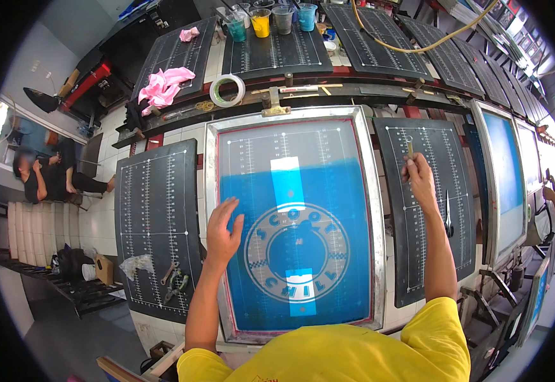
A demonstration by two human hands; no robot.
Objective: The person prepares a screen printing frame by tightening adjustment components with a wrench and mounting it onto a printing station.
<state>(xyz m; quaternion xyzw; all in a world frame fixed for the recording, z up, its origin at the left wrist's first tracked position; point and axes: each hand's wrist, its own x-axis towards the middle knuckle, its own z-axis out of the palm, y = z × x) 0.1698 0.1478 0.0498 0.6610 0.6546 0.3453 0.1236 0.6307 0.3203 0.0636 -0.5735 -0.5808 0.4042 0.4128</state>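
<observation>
A silk-screen frame with blue mesh and a ring-shaped design lies flat in front of me. My left hand hovers at its left edge, thumb and fingers apart, with nothing in it; whether it touches the mesh I cannot tell. My right hand is closed around a small wrench, its ring-shaped end pointing away from me, above the right-hand black printing board. Scissors lie on that board, beside my right forearm. A metal clamp sits at the frame's far edge.
Pliers, another wrench and crumpled clear plastic lie on the left board. Beyond the rail are a tape roll, pink cloth and ink cups. A yellow hose hangs across the back. Another person sits far left.
</observation>
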